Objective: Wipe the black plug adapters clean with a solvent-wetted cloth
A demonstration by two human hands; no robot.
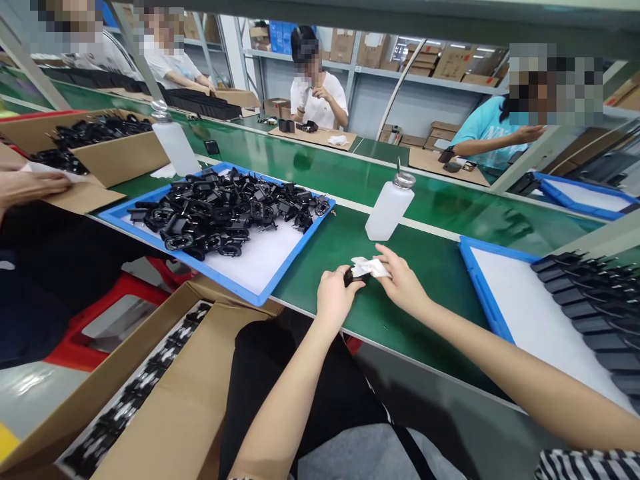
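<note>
My left hand [334, 297] is closed around a small black plastic part [349, 277], mostly hidden by the fingers. My right hand [401, 280] pinches a crumpled white wipe [369, 267], which lies against the black part. Both hands meet just above the green tabletop [425, 260], near its front edge. Left of them, a blue-rimmed tray [260, 297] with a white lining bears a heap of similar black plastic parts [220, 207]. A white bottle with a metal pump top [389, 212] stands upright beyond my hands.
To the right, another blue-rimmed tray [484, 293] holds black parts in rows [590, 313]. A long cardboard box [165, 393] of parts stands low at left. A second bottle [175, 143] and an open carton [125, 157] are behind the tray. Co-workers sit across and at left.
</note>
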